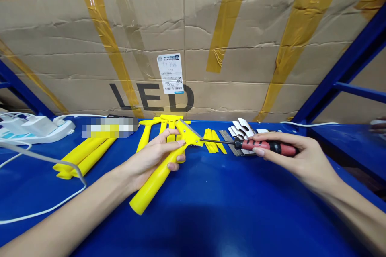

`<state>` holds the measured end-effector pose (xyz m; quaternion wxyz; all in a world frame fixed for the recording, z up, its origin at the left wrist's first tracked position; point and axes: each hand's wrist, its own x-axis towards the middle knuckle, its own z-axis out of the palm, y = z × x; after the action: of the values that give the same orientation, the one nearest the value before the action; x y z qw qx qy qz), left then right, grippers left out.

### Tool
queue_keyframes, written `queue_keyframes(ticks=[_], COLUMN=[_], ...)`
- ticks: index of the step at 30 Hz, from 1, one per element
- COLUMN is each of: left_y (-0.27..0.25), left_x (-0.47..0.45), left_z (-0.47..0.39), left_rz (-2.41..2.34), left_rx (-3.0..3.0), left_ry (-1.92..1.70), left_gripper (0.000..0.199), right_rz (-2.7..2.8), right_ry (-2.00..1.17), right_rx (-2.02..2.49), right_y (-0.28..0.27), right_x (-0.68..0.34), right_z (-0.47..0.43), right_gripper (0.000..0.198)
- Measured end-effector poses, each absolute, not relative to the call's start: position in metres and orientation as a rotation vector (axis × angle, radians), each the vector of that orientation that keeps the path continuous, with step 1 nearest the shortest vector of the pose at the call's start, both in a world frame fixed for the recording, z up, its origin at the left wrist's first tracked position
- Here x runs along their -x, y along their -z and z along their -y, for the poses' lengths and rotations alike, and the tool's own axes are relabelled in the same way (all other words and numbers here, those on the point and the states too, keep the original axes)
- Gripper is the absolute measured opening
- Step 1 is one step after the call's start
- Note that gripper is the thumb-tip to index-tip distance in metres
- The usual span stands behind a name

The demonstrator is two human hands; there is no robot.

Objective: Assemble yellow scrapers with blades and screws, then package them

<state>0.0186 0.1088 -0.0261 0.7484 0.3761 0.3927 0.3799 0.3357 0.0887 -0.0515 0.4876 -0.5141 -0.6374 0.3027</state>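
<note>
My left hand (pixel 161 152) is wrapped round the neck of a yellow scraper (pixel 155 184), its handle slanting down toward me and its wide head tilted up to the right. A metal blade edge and small screws show on that head. In my right hand (pixel 304 156) is a screwdriver (pixel 265 147) with a red and black handle, held level. Its thin shaft points left, and the tip meets the right corner of the scraper head. Behind my left hand lie several more yellow scrapers (pixel 144 136), partly hidden by it.
Yellow strips (pixel 213 141), grey metal blades (pixel 230 142) and white pieces with dark cutouts (pixel 243 128) lie behind the screwdriver. Yellow handles (pixel 90 152) and a white power strip (pixel 39 130) with cables are on the left. A taped cardboard box (pixel 144 40) stands behind the blue table (pixel 211 209).
</note>
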Motion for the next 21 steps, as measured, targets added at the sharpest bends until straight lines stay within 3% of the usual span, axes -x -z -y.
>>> queue_keyframes(ticks=[21], left_y=[0.0243], left_x=[-0.0223], left_z=[-0.1049], left_rz=[-0.876], left_rx=[-0.816], left_ry=[-0.844], left_gripper=[0.027], right_rz=[1.567], right_ry=[-0.7], right_rx=[1.266], right_y=[0.0492], right_x=[-0.3333], right_z=[-0.0849], right_gripper=[0.031])
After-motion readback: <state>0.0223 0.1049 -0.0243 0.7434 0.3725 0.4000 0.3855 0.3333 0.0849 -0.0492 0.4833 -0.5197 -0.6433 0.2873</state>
